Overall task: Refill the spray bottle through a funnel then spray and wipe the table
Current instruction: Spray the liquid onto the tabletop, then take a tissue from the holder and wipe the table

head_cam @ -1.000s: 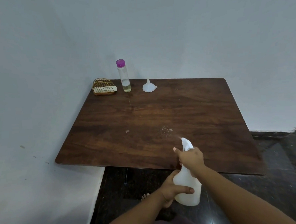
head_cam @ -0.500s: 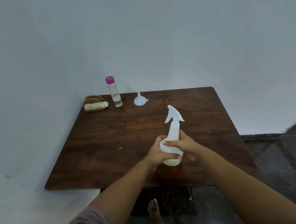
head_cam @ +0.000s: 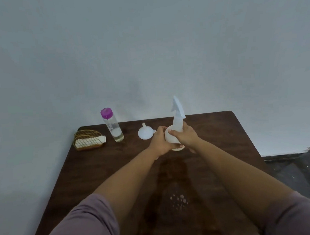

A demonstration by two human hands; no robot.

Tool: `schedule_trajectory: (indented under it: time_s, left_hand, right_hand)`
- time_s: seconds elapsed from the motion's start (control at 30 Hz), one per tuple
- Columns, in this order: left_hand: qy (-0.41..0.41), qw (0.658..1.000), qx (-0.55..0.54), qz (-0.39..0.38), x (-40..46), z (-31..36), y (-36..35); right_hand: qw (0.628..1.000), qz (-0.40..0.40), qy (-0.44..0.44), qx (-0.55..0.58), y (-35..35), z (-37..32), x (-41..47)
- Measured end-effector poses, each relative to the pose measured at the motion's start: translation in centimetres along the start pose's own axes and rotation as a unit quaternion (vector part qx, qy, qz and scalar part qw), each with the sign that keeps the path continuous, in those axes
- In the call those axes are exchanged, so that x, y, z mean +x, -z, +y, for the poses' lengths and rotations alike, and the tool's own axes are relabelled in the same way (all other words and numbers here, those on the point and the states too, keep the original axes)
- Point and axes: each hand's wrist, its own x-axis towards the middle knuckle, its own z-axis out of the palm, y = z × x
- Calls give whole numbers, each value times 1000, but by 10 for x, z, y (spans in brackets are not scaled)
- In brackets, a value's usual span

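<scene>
A white spray bottle [head_cam: 177,123] stands upright on the far middle of the dark wooden table [head_cam: 103,170]. My left hand [head_cam: 160,141] grips its body from the left, and my right hand [head_cam: 184,135] grips its neck and shoulder from the right. Just left of the hands, a white funnel [head_cam: 145,132] lies mouth-down on the table. Further left stands a clear bottle [head_cam: 113,127] with a purple cap and a little liquid at the bottom. Small droplets [head_cam: 179,200] sit on the table between my forearms.
A gold wire holder [head_cam: 88,139] with a white cloth in it sits at the far left corner. A pale wall runs along the table's back and left edges. Dark floor [head_cam: 297,171] shows to the right.
Both hands carried the spray bottle from the near edge, where it was held low, out to the far middle of the table beside the funnel. The camera moved forward over the table.
</scene>
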Motion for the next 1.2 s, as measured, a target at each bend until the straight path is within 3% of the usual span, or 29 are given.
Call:
schedule_trajectory:
  time_s: [0.33, 0.47, 0.6, 0.77, 0.87, 0.97, 1.07, 1.2]
  left_hand:
    - [16, 1000, -11, -19, 120, -39, 5]
    - [9, 999, 19, -45, 143, -49, -1]
    - [2, 997, 43, -64, 156, -49, -5]
    - [9, 997, 58, -59, 154, -51, -9]
    - [0, 998, 65, -25, 144, -49, -10]
    - [6, 998, 35, 56, 122, -46, -11]
    - [-17, 994, 49, 98, 86, -49, -11]
    - [-25, 984, 82, 158, 25, -50, 3]
  right_hand:
    - [998, -17, -10, -59, -1, 4, 144]
    - [990, -17, -25, -137, 1, 19, 169]
    - [996, -9, -78, -44, 6, 33, 178]
    - [996, 4, -45, -78, 5, 35, 173]
    - [993, 97, -28, -63, 0, 36, 157]
    - [975, 209, -70, -36, -10, 35, 135]
    - [975, 195, -79, -73, -27, 29, 106]
    - [986, 109, 0, -122, -61, 20, 68]
